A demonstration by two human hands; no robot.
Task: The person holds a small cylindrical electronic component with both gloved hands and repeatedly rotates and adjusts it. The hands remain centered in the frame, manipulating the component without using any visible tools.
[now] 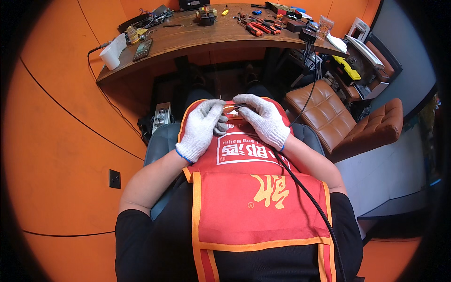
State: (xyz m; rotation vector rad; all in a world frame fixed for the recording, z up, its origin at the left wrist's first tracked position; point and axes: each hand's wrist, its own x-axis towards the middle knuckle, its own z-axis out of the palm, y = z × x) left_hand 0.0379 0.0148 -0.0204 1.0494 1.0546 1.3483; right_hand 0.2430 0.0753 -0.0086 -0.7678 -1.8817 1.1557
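Both hands wear white knit gloves and meet above my lap, over a red apron with orange edging. My left hand has its fingers closed at a copper-coloured length of wire. My right hand pinches the dark end of a black cable beside it. This thick cable runs from under my right hand, across the apron and out at the lower edge. Between the fingertips the dark end and the copper-coloured part lie close together. Whether they are joined is too small to tell.
Ahead stands a wooden desk with several red-handled pliers, a phone, a paper roll and a clear cup. A thin black cord hangs from its right side. A brown padded chair stands at my right.
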